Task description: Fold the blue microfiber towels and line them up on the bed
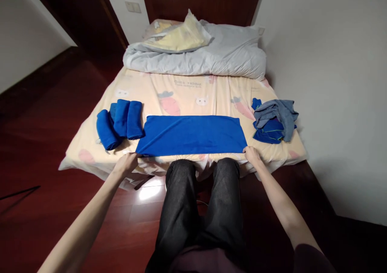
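Note:
A blue cloth [193, 135] lies spread in a wide, flat strip along the near edge of the bed. My left hand [129, 160] is closed on its near left corner, and my right hand [250, 155] pinches the near right corner. Between the hands the near edge looks straight. Several rolled blue cloths [121, 118] lie together to the left of the strip. On the right is a loose heap with a grey-blue cloth [276, 114] on top of a blue garment [270, 131] with green seams.
A patterned sheet [187, 96] covers the bed. At its far end are a folded white quilt [232, 51] and a yellow pillow [178, 37]. My knees [183, 172] are close to the near bed edge. A white wall [329, 83] stands on the right.

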`<state>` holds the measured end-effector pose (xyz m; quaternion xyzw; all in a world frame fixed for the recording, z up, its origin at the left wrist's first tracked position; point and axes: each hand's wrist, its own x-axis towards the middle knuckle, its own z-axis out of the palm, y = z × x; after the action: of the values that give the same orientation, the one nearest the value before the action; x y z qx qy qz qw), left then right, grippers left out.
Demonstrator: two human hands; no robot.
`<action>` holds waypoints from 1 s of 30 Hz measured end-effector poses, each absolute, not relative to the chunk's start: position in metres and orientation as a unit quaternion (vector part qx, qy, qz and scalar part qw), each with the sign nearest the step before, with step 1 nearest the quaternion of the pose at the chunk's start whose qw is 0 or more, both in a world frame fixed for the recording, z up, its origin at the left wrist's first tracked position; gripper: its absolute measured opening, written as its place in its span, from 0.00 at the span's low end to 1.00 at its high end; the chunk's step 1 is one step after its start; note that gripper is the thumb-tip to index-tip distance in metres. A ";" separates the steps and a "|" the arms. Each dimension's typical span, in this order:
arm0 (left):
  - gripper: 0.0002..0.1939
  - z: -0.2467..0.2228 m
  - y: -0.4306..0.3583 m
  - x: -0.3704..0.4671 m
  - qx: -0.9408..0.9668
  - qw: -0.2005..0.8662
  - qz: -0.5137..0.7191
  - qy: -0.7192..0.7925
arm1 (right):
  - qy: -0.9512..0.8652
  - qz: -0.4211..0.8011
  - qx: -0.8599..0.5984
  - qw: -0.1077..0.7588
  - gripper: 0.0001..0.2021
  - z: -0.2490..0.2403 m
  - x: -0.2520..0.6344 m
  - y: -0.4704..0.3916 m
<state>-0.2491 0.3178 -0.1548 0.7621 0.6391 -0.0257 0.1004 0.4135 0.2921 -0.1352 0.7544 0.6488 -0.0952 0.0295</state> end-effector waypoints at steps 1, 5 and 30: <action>0.26 -0.151 0.325 -0.242 0.764 0.097 -0.008 0.638 | 0.645 -0.099 0.757 0.036 0.18 -0.132 0.405 0.302; 0.28 -0.137 0.357 -0.180 0.788 0.066 0.146 0.594 | 0.696 -0.126 0.704 -0.064 0.21 -0.129 0.331 0.354; 0.32 -0.213 0.382 -0.056 0.763 0.120 0.192 0.606 | 0.666 -0.243 0.612 -0.350 0.26 -0.214 0.301 0.392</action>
<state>-0.0558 0.3822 -0.2135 0.7626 0.6058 0.1922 0.1200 0.3009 0.3924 -0.2137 0.6124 0.6662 -0.2427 -0.3496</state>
